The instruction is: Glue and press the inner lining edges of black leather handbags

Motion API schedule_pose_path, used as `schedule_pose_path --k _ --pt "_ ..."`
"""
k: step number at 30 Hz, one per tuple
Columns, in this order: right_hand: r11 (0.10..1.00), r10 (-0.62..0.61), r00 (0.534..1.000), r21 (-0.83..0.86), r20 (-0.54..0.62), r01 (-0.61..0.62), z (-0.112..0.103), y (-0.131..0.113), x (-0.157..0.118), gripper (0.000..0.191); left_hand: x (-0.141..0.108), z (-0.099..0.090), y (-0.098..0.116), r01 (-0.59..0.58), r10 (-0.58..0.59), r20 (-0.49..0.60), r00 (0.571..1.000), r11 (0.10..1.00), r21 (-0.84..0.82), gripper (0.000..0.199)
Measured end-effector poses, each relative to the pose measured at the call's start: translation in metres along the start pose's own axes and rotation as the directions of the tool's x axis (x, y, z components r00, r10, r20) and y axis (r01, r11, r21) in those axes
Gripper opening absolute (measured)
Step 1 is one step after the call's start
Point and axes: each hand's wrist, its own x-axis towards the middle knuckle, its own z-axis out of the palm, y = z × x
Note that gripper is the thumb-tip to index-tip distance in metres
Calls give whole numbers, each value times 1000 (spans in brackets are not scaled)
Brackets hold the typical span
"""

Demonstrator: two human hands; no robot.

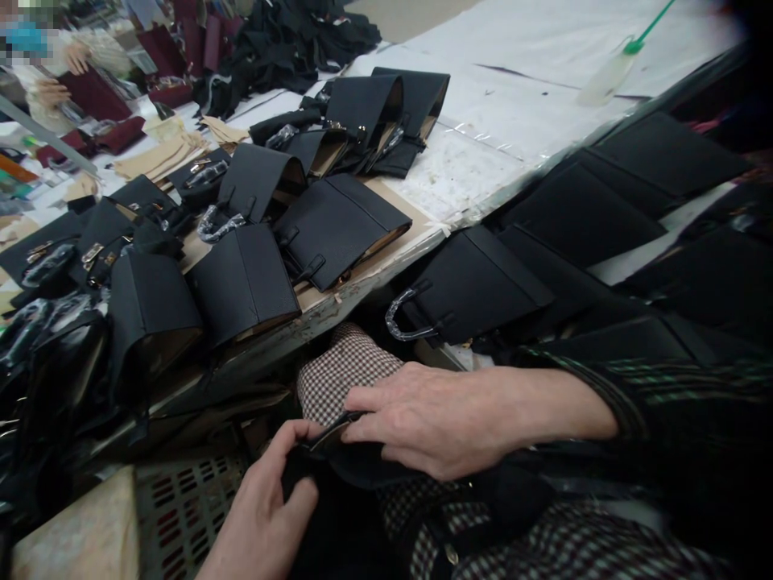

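A black handbag (362, 469) lies over my checked-cloth lap, its opening facing up and much of its body dark or hidden. My left hand (269, 499) grips the left end of its rim, fingers over the edge and thumb low on the near side. From the right, my right hand (416, 419) reaches across, with its fingers bent around the rim at the opening. The fingertips are partly out of sight inside. Just beyond my right wrist, a finished-looking black handbag (477, 282) with a plastic-wrapped handle leans at the table edge.
Several black handbags (344, 221) crowd the white table (501, 153). More dark bags (580, 213) are stacked at right. A plastic bottle (609, 76) with a green nozzle stands far right. A perforated crate (187, 499) sits lower left. Another person's hands (54, 89) hold a maroon piece.
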Motion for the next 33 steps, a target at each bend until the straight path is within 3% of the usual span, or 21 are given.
schedule_pose_path --k 2,5,8,10,13,19,28,33 --pt "1000 0 1000 -12 -1 0 1 -3 0 32 -1 0 8 62 -62 11 998 998 -15 25" --pt "1000 14 1000 -23 13 -14 4 -7 3 33 3 4 17 127 -121 -50 991 980 151 42" --pt "999 27 1000 -24 1 -27 8 -10 4 33 10 9 18 141 -99 -131 987 916 376 38" --pt "999 36 999 -26 -7 -37 11 -11 4 35 13 11 15 114 -60 -134 989 889 443 25" --pt "998 56 998 -32 -16 -56 12 -11 3 35 14 10 10 28 6 -83 996 917 399 8" --pt "993 122 993 -6 -7 -122 5 -6 3 26 8 9 2 -90 93 -2 996 970 224 39" --pt "992 122 992 7 -40 -122 5 4 2 24 8 14 13 1 15 -47 999 944 331 23" --pt "995 96 994 18 -60 -95 9 10 1 20 15 13 14 -97 117 -22 993 900 425 23"
